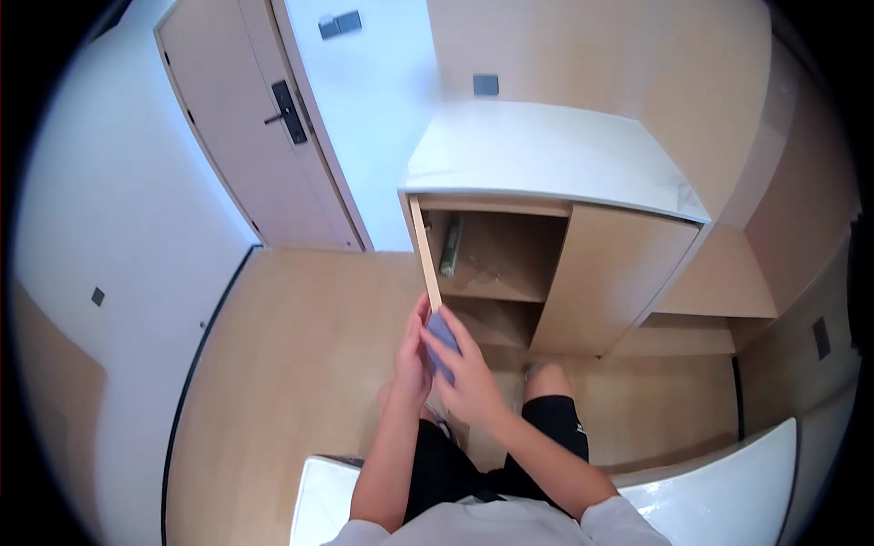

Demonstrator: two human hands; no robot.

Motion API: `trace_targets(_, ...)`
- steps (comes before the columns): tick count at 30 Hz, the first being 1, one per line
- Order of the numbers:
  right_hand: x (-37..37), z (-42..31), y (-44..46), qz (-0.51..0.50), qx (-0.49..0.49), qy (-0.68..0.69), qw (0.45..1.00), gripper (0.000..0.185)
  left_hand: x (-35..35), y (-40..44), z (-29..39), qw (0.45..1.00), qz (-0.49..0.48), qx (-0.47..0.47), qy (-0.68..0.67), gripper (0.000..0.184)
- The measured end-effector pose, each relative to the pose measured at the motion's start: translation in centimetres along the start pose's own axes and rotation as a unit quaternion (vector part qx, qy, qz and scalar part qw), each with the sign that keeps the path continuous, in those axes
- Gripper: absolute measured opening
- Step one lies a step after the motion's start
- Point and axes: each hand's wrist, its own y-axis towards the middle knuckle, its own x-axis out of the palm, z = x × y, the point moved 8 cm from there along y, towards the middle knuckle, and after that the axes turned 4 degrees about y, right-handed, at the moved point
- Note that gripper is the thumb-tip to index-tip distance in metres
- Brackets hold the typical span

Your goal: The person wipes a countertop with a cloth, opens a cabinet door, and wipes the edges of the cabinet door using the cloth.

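A blue-purple cloth [442, 338] is bunched at the lower end of the open cabinet door [424, 255], over the door's narrow edge. My right hand [472, 380] grips the cloth, with its fingers bent round it from the right. On the left side of the same door edge, my left hand [412, 362] is pressed close, its fingers straight and pointing up along the outer face. Whether its palm touches the cloth or only the door is hidden. A green-and-clear tube-shaped item [451, 246] stands inside the cabinet on the upper shelf [501, 284].
The cabinet has a white top [555, 150] and a second, closed door [614, 273] on the right. My knees are close below it. White glossy surfaces [719, 496] lie beside my seat. A room door [246, 118] with a black handle is at far left.
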Motion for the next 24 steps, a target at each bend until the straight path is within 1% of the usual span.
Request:
trace_targets(3, -1.0, -0.4, -2.5, 0.036, 0.006, 0.049, 0.998, 0.064, 0.8, -0.5, 0.8, 1.0, 0.011, -0.004, -0.006, 0.057)
trace_targets(4, -2.0, 0.0, -2.9, 0.079, 0.021, 0.056, 0.995, 0.065, 1.1, -1.0, 1.2, 1.0, 0.021, -0.005, -0.005, 0.057)
trace_targets(6, -4.0, 1.1, -3.4, 0.166, 0.051, 0.071, 0.982, 0.067, 0.9, -1.3, 1.6, 0.996, 0.037, 0.016, 0.076, 0.063)
trace_targets(7, -4.7, 2.2, -2.9, 0.181, 0.04, 0.046, 0.982, 0.069, 0.0, -1.0, 1.2, 0.991, 0.051, 0.025, 0.122, 0.064)
trace_targets(8, -4.9, 3.9, -2.1, 0.183, 0.063, 0.127, 0.973, 0.068, -0.8, -0.6, 1.0, 0.983, 0.064, 0.035, 0.169, 0.066)
trace_targets(9, -5.4, 4.2, -1.0, 0.195, 0.077, 0.175, 0.962, 0.066, -0.6, -0.6, 1.3, 0.988, 0.058, 0.042, 0.136, 0.067)
trace_targets(10, -5.7, 4.6, -0.1, 0.208, 0.091, 0.222, 0.948, 0.064, -0.5, -0.7, 1.7, 0.985, 0.062, 0.042, 0.153, 0.065)
trace_targets(13, -3.2, 6.0, 1.9, 0.177, 0.136, 0.236, 0.946, 0.058, -0.2, -0.8, 3.2, 0.979, 0.069, 0.05, 0.183, 0.061)
trace_targets(16, 0.6, 4.8, 1.4, 0.182, 0.047, 0.157, 0.97, 0.052, -0.8, -0.3, 4.0, 0.979, 0.085, 0.069, 0.172, 0.057)
trace_targets(17, 1.5, 4.9, 0.5, 0.209, 0.065, 0.133, 0.967, 0.053, -1.1, 0.0, 4.2, 0.979, 0.091, 0.074, 0.168, 0.056)
trace_targets(20, 4.4, 6.0, 0.3, 0.184, 0.053, 0.186, 0.964, 0.053, -2.1, -0.4, 4.8, 0.968, 0.142, 0.084, 0.188, 0.052)
trace_targets(21, 4.0, 5.6, 1.5, 0.171, 0.035, 0.178, 0.968, 0.052, -2.3, -0.4, 5.2, 0.963, 0.156, 0.087, 0.202, 0.052)
trace_targets(22, 4.1, 6.7, 2.7, 0.181, 0.032, 0.182, 0.966, 0.051, -2.5, -0.4, 5.7, 0.957, 0.169, 0.092, 0.216, 0.052)
trace_targets(24, 5.2, 9.1, 5.2, 0.191, 0.027, 0.191, 0.962, 0.049, -2.2, -0.5, 6.2, 0.966, 0.137, 0.091, 0.201, 0.052)
